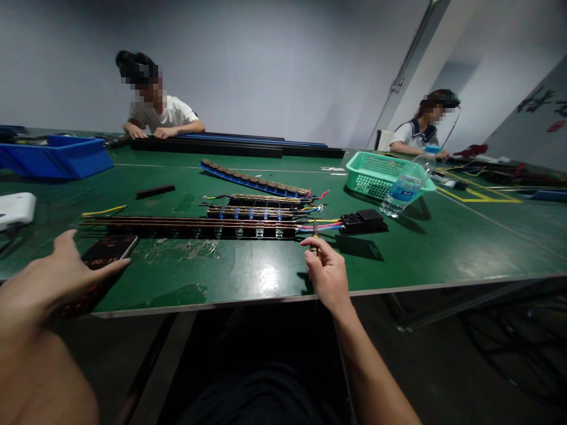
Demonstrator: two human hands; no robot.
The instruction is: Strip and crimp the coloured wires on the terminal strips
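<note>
My right hand (328, 273) is closed around a slim black-and-yellow hand tool (315, 241), its exact kind hard to make out. That tool points up beside the coloured wires (321, 226) that run from a long black strip with copper-coloured rods (199, 227) to a black connector block (363, 221). At the left, my left hand (66, 271) has thumb and forefinger spread around a phone (110, 251) with lit digits. The thumb lies along the phone's near edge; no firm grip shows. Shorter wired strips (261, 208) and a blue-backed strip (254, 178) lie behind the long one.
A green basket (370, 177) stands at the right, with a water bottle (403, 192) in front. Left are a blue bin (57, 158), a white device (16, 211) and a dark bar (155, 191). Two people sit across the green table (465, 248); black profiles (221, 146) lie before one.
</note>
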